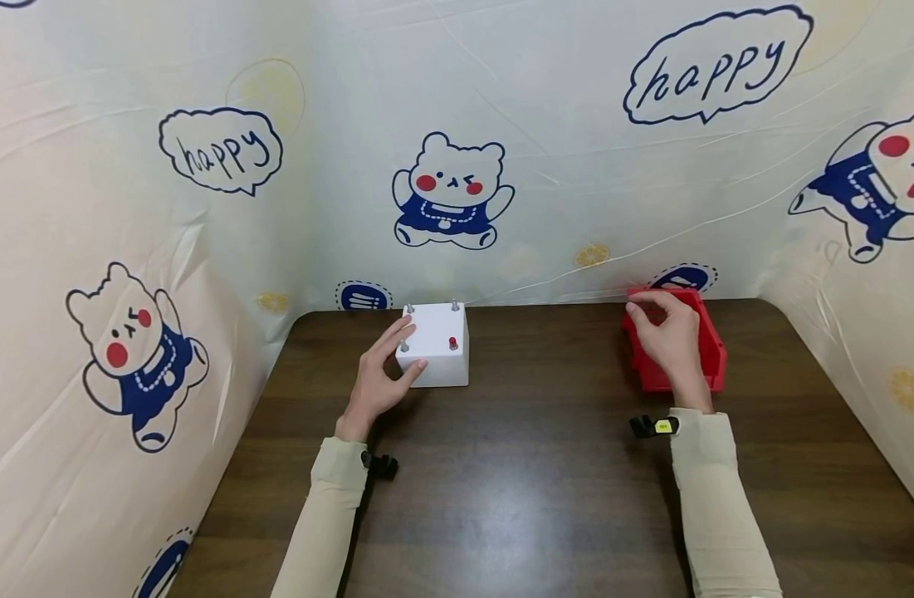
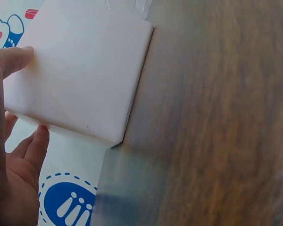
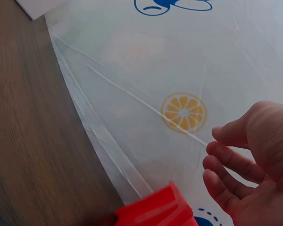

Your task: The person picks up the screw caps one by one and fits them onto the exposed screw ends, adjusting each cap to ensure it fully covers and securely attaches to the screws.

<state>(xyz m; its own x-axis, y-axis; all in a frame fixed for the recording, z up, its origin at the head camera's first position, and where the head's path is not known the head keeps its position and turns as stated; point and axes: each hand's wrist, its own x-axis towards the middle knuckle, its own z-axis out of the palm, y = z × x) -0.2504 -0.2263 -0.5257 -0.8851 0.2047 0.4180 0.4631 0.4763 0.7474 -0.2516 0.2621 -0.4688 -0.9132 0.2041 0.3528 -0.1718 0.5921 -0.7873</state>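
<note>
Toward the back left of the table stands a white box (image 1: 430, 328), with three small metal posts and one red-tipped post (image 1: 452, 342) near its top corners. My left hand (image 1: 378, 378) grips the box's left end. In the left wrist view its thumb (image 2: 20, 60) lies on one white face and the other fingers are at an adjoining edge. Over a red plastic bin (image 1: 714, 357) at the back right hovers my right hand (image 1: 673, 332). Its thumb and index fingertips are close together, the other fingers loosely bent, with no object visible between them. The bin's inside is mostly hidden by this hand.
The brown wooden table (image 1: 516, 465) ends right behind the box and bin. A pale printed cloth (image 1: 561, 191) hangs behind and along both sides. Each wrist wears a small black camera, the right one (image 1: 654, 427) bearing a yellow label.
</note>
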